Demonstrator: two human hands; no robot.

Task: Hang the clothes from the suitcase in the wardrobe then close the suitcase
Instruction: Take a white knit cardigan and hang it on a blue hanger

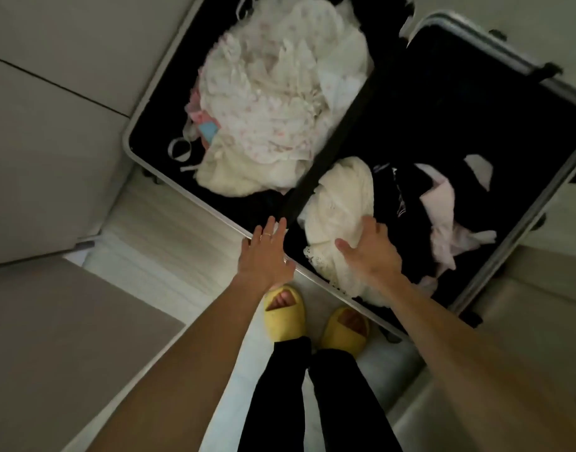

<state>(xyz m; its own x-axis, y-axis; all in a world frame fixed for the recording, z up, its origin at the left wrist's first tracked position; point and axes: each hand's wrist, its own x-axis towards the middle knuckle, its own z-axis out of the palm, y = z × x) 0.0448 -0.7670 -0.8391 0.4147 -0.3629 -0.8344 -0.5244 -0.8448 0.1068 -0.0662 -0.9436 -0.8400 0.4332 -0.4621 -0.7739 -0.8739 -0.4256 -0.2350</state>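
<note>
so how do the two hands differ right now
The left hand is flat with straight fingers over the suitcase rim; the right hand curls its fingers into the cream garment. The left hand holds nothing; the right hand grips cloth. The left hand wears a ring; none shows on the right hand. Both reach toward the suitcase from its near side.

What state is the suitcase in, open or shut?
Open. The suitcase lies flat, both halves exposed: white floral clothes in one, a cream garment in the other.
</note>
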